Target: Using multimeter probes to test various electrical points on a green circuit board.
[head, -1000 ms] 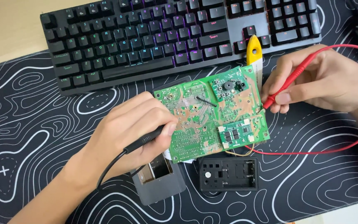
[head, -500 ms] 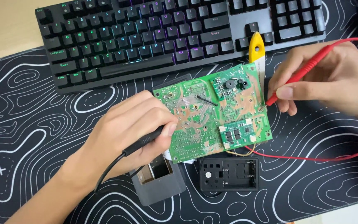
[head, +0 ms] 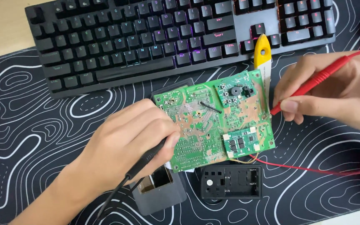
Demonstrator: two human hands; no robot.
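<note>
Patterned desk mat (head: 42,137), keyboard (head: 146,37), possibly wooden desk (head: 1,29)

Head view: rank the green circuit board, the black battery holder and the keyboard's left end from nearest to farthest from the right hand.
From the right hand:
1. Green circuit board, just to its left, where the red probe tip meets it.
2. Black battery holder, lower left, in front of the board.
3. Keyboard's left end, far across at upper left.

Green circuit board (head: 213,125), flat, between probes (head: 313,81)

Pale wooden desk (head: 1,29) under a black desk mat (head: 30,137) with white contour lines.
</note>
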